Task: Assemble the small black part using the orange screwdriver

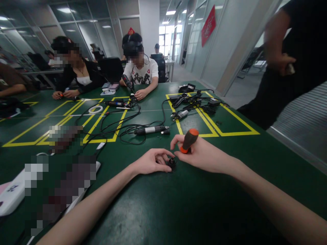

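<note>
My left hand (152, 161) rests on the green tabletop, with thumb and fingertips closed on a small black round part (172, 164). A short metal post stands up from the middle of that part. In my right hand (205, 156), just to the right and a little above, is a screwdriver (191, 139) with a dark grey and orange handle. Its handle leans up and away between thumb and fingers, and its shaft and tip are hidden. The two hands are close together.
Beyond my hands lies a corded electric screwdriver (150, 130) with looped black cable. Black parts and cables (190, 98) are heaped at the far right, near a grey cylindrical piece (181, 115). A white ring (95, 109) lies farther left. Two people work across the table; another stands right.
</note>
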`<move>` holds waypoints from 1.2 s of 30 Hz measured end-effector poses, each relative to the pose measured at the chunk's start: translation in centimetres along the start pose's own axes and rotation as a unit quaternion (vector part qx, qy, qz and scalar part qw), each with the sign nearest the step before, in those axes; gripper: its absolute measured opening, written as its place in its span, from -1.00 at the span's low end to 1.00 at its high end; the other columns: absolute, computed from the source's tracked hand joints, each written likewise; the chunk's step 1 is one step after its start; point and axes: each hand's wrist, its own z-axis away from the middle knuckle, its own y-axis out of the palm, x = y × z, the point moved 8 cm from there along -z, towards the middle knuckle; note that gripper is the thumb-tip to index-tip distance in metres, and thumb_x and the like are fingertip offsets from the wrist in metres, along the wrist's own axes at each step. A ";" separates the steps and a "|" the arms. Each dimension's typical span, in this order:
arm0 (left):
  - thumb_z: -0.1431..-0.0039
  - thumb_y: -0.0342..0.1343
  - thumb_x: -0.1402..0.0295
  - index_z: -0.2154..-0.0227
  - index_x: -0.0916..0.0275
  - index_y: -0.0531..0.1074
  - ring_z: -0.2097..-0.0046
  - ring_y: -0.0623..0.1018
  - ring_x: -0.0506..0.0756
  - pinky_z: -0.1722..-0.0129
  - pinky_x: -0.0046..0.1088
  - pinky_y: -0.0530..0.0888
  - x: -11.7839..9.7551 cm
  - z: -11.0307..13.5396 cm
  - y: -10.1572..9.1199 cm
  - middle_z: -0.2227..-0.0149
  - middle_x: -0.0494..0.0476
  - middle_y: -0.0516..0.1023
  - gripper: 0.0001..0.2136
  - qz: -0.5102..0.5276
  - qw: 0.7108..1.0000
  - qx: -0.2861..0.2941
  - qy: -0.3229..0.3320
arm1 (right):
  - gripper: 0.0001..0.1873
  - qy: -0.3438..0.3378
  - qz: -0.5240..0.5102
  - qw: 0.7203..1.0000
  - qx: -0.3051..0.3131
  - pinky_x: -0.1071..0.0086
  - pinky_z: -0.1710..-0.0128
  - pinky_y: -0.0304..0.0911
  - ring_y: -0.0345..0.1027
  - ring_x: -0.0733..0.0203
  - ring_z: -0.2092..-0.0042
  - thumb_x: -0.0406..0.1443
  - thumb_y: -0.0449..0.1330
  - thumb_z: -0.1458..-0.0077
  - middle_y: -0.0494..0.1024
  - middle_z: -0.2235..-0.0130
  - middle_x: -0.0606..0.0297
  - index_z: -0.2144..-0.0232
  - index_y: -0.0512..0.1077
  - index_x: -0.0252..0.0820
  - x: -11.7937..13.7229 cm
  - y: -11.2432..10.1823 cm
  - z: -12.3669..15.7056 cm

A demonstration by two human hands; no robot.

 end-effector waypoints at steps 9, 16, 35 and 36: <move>0.05 0.46 0.31 0.04 0.33 0.53 0.43 0.56 -0.06 0.32 -0.53 0.49 -0.4 0.1 0.2 0.38 0.00 0.58 -0.51 -0.010 1.000 0.000 0.012 | -0.91 -0.004 0.010 1.000 -0.003 0.42 0.42 0.13 0.18 0.31 0.48 -0.32 0.17 -0.09 0.32 0.51 0.48 0.29 0.42 -0.16 0.3 0.0 0.0; 0.15 0.51 0.32 0.21 0.34 0.50 0.44 0.55 -0.04 0.34 -0.52 0.48 0.0 0.3 -0.1 0.43 0.01 0.61 -0.56 -0.004 0.999 -0.039 0.000 | -0.88 0.005 -0.007 1.000 -0.003 0.41 0.42 0.14 0.19 0.30 0.48 -0.36 0.16 -0.06 0.35 0.50 0.46 0.28 0.43 -0.17 0.1 0.0 0.1; 0.13 0.51 0.28 0.24 0.33 0.49 0.43 0.55 -0.04 0.33 -0.50 0.47 -0.3 0.3 -0.1 0.43 0.00 0.59 -0.58 -0.017 0.999 -0.039 0.002 | -0.83 0.012 0.007 1.000 -0.007 0.43 0.48 0.07 0.11 0.33 0.52 -0.39 0.16 0.02 0.22 0.58 0.55 0.30 0.39 -0.14 0.2 0.0 0.1; 0.13 0.51 0.27 0.24 0.33 0.49 0.43 0.55 -0.04 0.34 -0.50 0.47 -0.3 0.3 0.0 0.44 0.00 0.58 -0.58 -0.019 0.999 -0.037 0.001 | -0.87 0.013 0.000 1.000 -0.011 0.42 0.48 0.07 0.11 0.33 0.52 -0.38 0.16 0.00 0.23 0.57 0.54 0.32 0.38 -0.14 0.2 -0.1 0.1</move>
